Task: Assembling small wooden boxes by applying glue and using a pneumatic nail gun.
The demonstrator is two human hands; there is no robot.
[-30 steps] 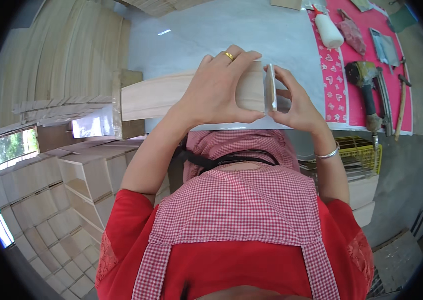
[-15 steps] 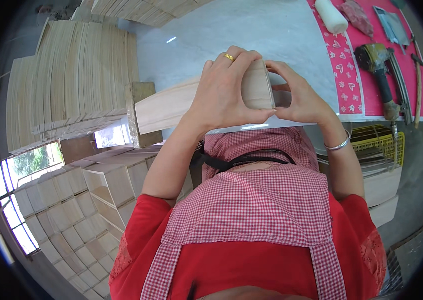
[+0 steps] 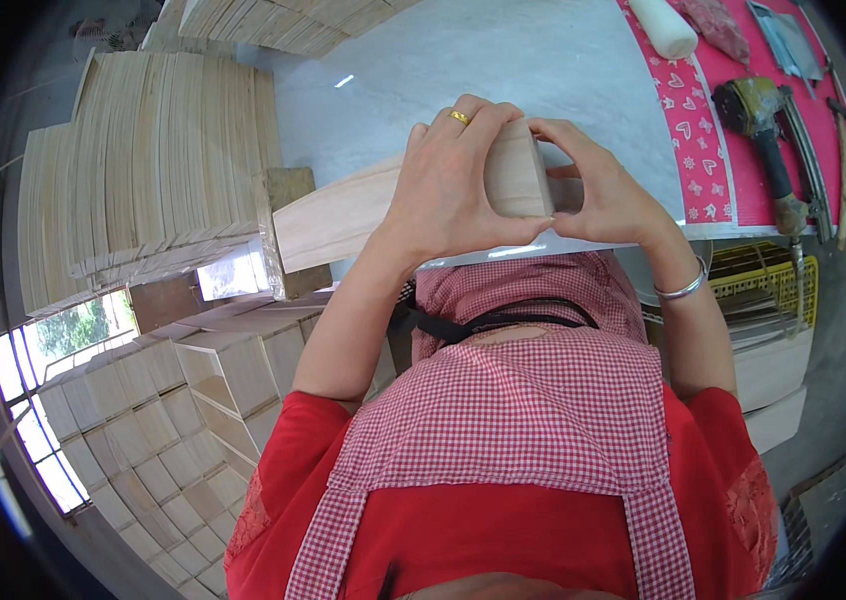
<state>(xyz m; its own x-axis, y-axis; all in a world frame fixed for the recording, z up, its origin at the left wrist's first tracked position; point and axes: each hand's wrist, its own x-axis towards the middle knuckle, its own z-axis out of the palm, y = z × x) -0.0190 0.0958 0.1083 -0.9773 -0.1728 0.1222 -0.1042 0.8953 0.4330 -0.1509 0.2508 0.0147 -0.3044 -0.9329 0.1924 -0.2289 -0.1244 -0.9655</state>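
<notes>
A long pale wooden piece (image 3: 338, 213), box-like with a flat end face, lies across the near part of the table. Over its right part my left hand (image 3: 440, 195) is wrapped, the thumb along the near side and the fingers over the far side. My right hand (image 3: 611, 190) curves around the right end, fingertips at the far corner and thumb at the near corner, close to my left thumb. The piece's left end meets a wooden stop block (image 3: 293, 195). Its underside is hidden.
Tall stacks of thin wooden boards (image 3: 173, 160) stand at the left. On the pink cloth (image 3: 708, 130) at the right lie a nail gun (image 3: 763, 130), a hammer (image 3: 841, 170) and a white roll (image 3: 665, 30). Below are a yellow crate (image 3: 798, 285) and stacked wooden boxes (image 3: 163, 440).
The right end of the wooden piece shows a slightly different angle, its end face a little more visible. Both hands keep nearly the same hold; the whole view has shifted slightly.
</notes>
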